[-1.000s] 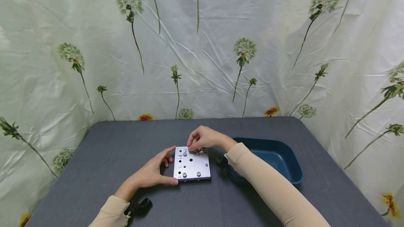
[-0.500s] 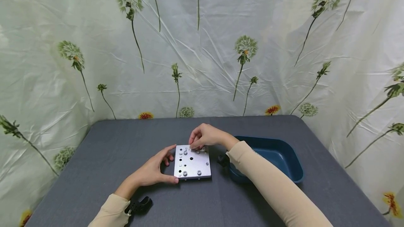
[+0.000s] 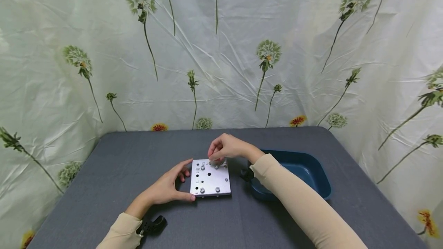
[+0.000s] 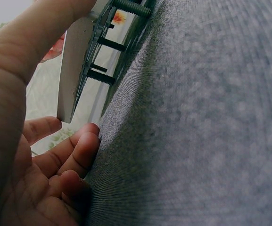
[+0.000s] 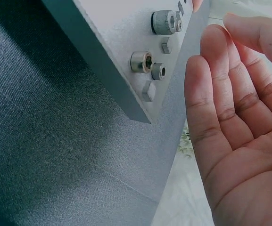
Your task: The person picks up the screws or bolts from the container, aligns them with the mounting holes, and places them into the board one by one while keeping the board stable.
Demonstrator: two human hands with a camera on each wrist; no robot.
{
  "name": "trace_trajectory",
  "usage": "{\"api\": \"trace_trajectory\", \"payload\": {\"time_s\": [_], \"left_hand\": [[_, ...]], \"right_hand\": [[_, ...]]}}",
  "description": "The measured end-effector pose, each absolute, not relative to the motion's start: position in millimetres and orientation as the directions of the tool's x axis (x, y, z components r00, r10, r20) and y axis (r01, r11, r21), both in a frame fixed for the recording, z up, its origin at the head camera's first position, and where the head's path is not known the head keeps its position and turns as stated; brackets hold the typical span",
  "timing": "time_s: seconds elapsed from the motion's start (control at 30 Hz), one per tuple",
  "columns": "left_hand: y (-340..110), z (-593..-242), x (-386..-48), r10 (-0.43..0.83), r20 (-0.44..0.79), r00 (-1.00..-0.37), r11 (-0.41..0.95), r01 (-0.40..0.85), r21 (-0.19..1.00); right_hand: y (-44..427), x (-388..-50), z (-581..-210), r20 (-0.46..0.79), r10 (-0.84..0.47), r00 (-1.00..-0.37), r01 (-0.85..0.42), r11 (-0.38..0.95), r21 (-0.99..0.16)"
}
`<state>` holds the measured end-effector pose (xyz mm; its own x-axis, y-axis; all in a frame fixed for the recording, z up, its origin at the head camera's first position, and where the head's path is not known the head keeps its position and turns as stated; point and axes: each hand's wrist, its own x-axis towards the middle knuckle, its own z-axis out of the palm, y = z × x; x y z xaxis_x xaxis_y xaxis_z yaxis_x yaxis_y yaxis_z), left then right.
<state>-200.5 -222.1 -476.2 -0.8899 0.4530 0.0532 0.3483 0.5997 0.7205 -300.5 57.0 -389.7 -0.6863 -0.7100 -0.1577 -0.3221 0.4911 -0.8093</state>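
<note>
A silver metal plate point(image 3: 218, 181) with holes and several socket-head screws is held at its left side by my left hand point(image 3: 167, 187). The thumb rests at the near left corner and the index finger at the far one. In the left wrist view, threaded screw ends point(image 4: 101, 76) stick out beneath the plate. My right hand point(image 3: 228, 147) hovers over the plate's far edge, its thumb and fingertips close together beside a small screw point(image 3: 209, 163). In the right wrist view, larger socket-head screws point(image 5: 141, 61) and a small one point(image 5: 158, 71) stand in the plate; I see nothing between the fingers.
A dark blue tray point(image 3: 323, 176) stands on the grey cloth-covered table point(image 3: 207, 226) to the right, partly behind the right sleeve. A flower-printed curtain point(image 3: 221, 68) hangs behind the table. Black straps point(image 3: 154, 226) are on the wrists.
My right hand has shifted slightly right and up along the plate's far edge, uncovering a small screw by its fingertips. The left hand and the plate stay in place.
</note>
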Motion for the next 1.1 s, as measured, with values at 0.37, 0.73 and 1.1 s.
{"api": "trace_trajectory", "payload": {"time_s": [0.37,0.73,1.1], "left_hand": [[-223.1,-478.0,-197.3,0.445,0.049,-0.894,0.601,0.339,0.724],[-222.7,-472.6,-200.2,0.471,0.101,-0.877,0.568,0.388,0.726],[-222.4,-475.5,-200.5,0.456,0.083,-0.886,0.586,0.369,0.722]], "right_hand": [[66.4,-297.2,-382.7,-0.162,-0.713,-0.682,-0.312,0.484,-0.817],[87.2,-296.8,-370.5,-0.147,-0.701,-0.698,-0.303,0.475,-0.826],[108.5,-295.9,-367.3,-0.142,-0.684,-0.716,-0.294,0.480,-0.827]]}}
